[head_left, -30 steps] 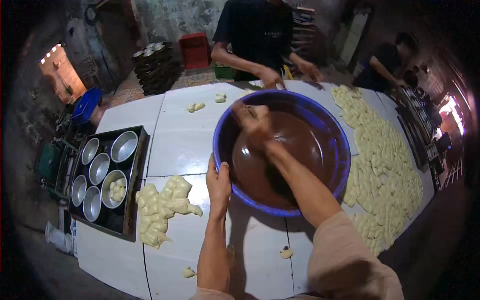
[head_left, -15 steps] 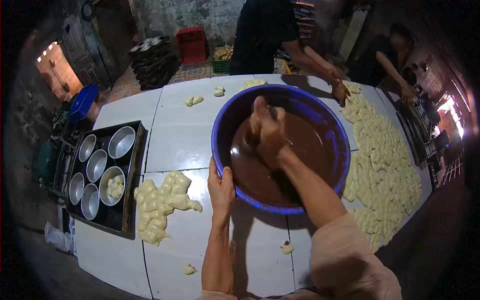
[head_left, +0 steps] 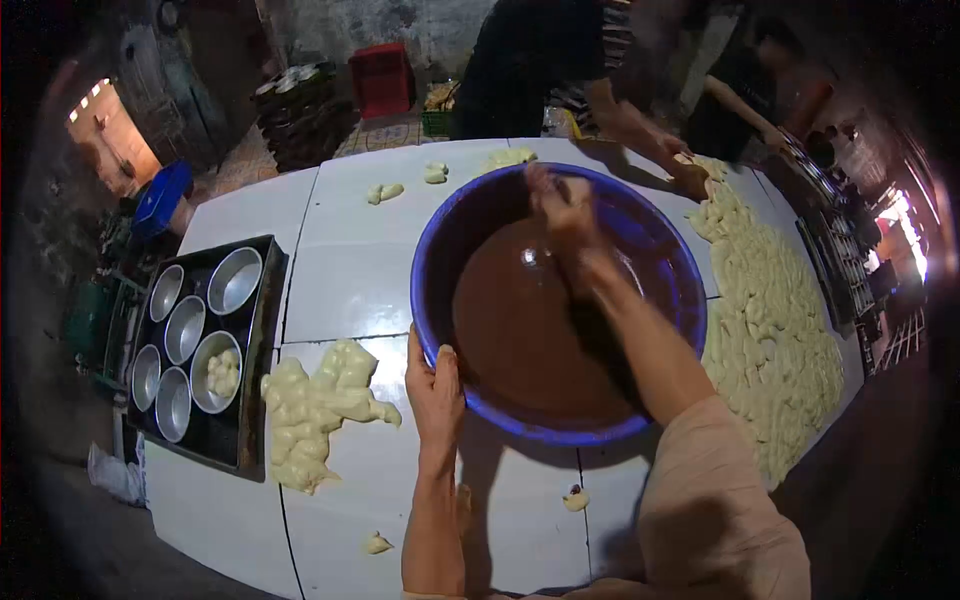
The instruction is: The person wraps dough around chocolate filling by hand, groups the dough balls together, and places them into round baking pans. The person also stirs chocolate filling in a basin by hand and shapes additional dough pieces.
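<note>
A large blue basin (head_left: 560, 434) holds brown, glossy liquid (head_left: 520, 330). My left hand (head_left: 436, 392) grips the basin's rim at its lower left, thumb on top. Over the far part of the basin is my right hand (head_left: 566, 215), blurred, with fingers curled; it looks closed round something whose shape I cannot make out. Pale dough (head_left: 325, 405) lies in a lumpy patch left of my left hand. Many small dough pieces (head_left: 765, 330) cover the table right of the basin.
A black tray (head_left: 257, 350) with several round metal tins (head_left: 235, 280) stands on the left; one tin holds dough balls (head_left: 223, 372). Across the white table (head_left: 350, 260) a person in dark clothes (head_left: 530, 70) reaches toward the dough pieces. Another person (head_left: 745, 95) stands at the far right.
My right hand has moved over the basin, away from me and to the right. My left hand stays on the rim. The person across has shifted and reached right to the dough.
</note>
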Available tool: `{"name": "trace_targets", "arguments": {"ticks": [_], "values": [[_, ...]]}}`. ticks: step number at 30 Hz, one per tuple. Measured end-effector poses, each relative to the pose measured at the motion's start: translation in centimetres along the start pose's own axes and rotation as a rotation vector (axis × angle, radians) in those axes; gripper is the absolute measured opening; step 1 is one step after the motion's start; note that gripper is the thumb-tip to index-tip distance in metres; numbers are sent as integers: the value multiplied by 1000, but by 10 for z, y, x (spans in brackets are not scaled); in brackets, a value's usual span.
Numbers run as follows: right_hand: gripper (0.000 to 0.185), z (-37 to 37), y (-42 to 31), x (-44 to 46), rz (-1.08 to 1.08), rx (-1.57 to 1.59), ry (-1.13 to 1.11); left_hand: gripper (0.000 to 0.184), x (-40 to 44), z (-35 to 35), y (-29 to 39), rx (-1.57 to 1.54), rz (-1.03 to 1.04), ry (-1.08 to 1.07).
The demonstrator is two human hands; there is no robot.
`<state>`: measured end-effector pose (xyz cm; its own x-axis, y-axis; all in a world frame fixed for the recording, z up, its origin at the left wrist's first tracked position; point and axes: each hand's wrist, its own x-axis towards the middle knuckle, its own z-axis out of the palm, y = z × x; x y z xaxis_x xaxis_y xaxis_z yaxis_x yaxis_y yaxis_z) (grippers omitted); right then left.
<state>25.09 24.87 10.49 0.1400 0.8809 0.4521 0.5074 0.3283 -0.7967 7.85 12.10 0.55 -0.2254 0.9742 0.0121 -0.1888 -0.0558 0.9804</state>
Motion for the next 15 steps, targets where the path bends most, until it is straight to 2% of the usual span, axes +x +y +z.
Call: {"name": "trace_targets", "arguments": {"ticks": [1, 3, 4, 5, 7, 9, 11, 14, 15], "values": [[48, -15, 8, -42, -170, 86, -253, 47, 0, 2, 4, 58, -18, 17], [43, -45, 21, -88, -446, 330, -530, 48, 0, 3, -4, 21, 20, 28], [40, -53, 27, -87, -341, 598, -539, 48, 2, 2, -8, 5, 45, 38], [38, -61, 33, -86, -244, 868, -531, 48, 6, 1, -19, 57, 154, 66], [39, -40, 90, -37, 19, 1206, -419, 47, 4, 0, -13, 11, 70, 37], [35, -7, 98, -1, -206, 644, -57, 45, 4, -4, -18, 30, 22, 5], [28, 11, 59, -10, -417, 109, 48, 45, 3, 1, -5, 57, 10, -12], [32, -43, 0, -108, -512, 203, -421, 45, 2, 0, 6, 84, 26, 10], [36, -45, -6, -104, -239, 439, -246, 44, 2, 2, 6, 78, 36, 28]]}}
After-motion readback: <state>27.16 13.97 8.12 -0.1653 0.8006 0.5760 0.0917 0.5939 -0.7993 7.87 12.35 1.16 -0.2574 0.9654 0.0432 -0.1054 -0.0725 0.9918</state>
